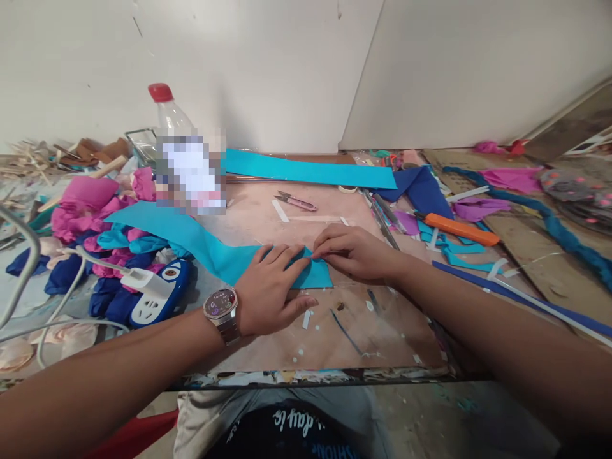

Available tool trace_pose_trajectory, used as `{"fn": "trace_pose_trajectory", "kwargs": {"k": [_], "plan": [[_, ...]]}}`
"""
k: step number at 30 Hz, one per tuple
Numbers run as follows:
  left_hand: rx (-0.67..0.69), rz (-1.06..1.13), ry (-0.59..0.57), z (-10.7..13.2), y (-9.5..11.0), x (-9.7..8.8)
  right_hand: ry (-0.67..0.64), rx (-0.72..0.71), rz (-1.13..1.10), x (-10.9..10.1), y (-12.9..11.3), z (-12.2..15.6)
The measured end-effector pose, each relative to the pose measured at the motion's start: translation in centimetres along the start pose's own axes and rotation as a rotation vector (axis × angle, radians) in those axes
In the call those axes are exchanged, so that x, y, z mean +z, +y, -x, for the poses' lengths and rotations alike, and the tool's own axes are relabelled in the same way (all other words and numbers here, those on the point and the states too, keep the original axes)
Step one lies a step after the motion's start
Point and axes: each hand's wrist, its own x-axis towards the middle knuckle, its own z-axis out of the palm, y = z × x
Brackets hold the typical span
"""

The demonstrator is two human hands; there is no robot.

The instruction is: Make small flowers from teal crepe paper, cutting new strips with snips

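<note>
A turquoise strip of fabric (217,255) runs across the work board, from the bundles on the left to below my hands. My left hand (275,287), a watch on its wrist, lies flat on the strip with its fingers stretched and thumb apart. Just right of those fingertips, my right hand (351,252) has thumb and fingers pinched together over the strip near its right end. What sits in that pinch is too small to tell. Beyond the hands lie pink-handled thread snips (297,201), touched by neither hand.
Another turquoise strip (310,172) lies along the back. Pink and blue fabric bundles (86,207), a power strip (160,296) with cables and a red-capped bottle (172,111) crowd the left. An orange utility knife (461,229) and fabric scraps lie right. The table's front edge (315,377) is near.
</note>
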Motion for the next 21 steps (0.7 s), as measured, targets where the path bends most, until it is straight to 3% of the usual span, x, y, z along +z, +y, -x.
{"fn": "trace_pose_trajectory", "kwargs": {"k": [21], "plan": [[-0.002, -0.001, 0.020, 0.09, -0.04, -0.22, 0.019, 0.034, -0.047, 0.22, -0.48, 0.00]]}}
